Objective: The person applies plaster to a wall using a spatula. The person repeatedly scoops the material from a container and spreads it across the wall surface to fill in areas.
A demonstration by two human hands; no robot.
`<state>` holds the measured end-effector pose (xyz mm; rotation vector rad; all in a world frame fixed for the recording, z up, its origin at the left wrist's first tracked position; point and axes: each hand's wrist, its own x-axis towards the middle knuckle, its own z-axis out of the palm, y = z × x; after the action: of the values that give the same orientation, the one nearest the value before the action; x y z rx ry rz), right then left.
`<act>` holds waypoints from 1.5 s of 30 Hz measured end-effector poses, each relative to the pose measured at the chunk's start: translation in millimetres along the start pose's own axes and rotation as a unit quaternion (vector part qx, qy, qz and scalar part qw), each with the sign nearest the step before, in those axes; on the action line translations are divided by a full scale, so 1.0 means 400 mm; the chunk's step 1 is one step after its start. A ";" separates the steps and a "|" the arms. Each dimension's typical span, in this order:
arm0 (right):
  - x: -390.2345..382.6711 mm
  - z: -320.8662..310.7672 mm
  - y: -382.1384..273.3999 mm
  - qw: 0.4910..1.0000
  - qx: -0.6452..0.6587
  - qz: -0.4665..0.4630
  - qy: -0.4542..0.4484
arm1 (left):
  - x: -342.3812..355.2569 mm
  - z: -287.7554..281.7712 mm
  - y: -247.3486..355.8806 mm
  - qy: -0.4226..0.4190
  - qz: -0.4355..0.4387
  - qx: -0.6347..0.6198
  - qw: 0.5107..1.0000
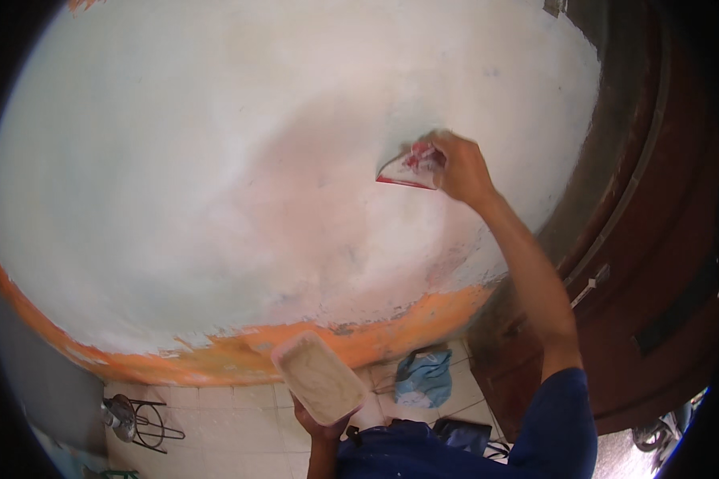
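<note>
My right hand (465, 166) is raised against a large wall (176, 160) coated in patchy white, with greenish and pinkish areas. It grips a wide putty knife (406, 175), pale with red markings and a red edge, which appears to lie against the wall. The fingers cover part of the tool. Lower down, my left hand (319, 428) supports a pale rectangular plastic tub (292, 343) from beneath, its fingers partly hidden. Inside the tub lies smooth beige paste (319, 379). The tub is tilted, with its open top facing up.
An orange painted band (240, 347) runs along the wall's bottom. On the tiled floor (224, 431) are a crumpled blue bag (425, 379), a dark bag (463, 435) and a round metal stool frame (153, 425). A dark red door (655, 319) stands at the right.
</note>
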<state>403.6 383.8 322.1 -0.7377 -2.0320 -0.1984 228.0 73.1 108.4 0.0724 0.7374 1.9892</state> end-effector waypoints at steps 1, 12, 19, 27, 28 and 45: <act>0.033 -0.005 0.004 1.000 -0.030 0.003 0.006 | -0.001 0.007 0.003 0.006 0.000 -0.006 1.000; 0.184 -0.182 -0.058 0.955 -0.144 -0.091 0.241 | 0.014 0.014 -0.005 0.007 -0.015 -0.041 0.999; 0.081 0.002 -0.044 0.874 -0.245 -0.209 0.363 | 0.019 0.013 -0.002 -0.012 -0.041 0.001 0.999; 0.038 0.139 -0.021 0.925 -0.258 -0.144 0.237 | 0.063 -0.053 -0.019 -0.040 0.047 0.164 0.985; 0.030 0.145 -0.036 0.930 -0.263 -0.137 0.219 | 0.060 -0.050 -0.017 -0.013 0.054 0.167 0.984; -0.376 0.250 0.032 0.957 -0.210 -0.167 0.108 | -0.024 0.020 -0.049 0.015 0.089 0.192 0.977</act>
<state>396.1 372.0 141.5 -0.5864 -1.9099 -0.8900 250.9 75.8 107.1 0.3487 1.1620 1.9915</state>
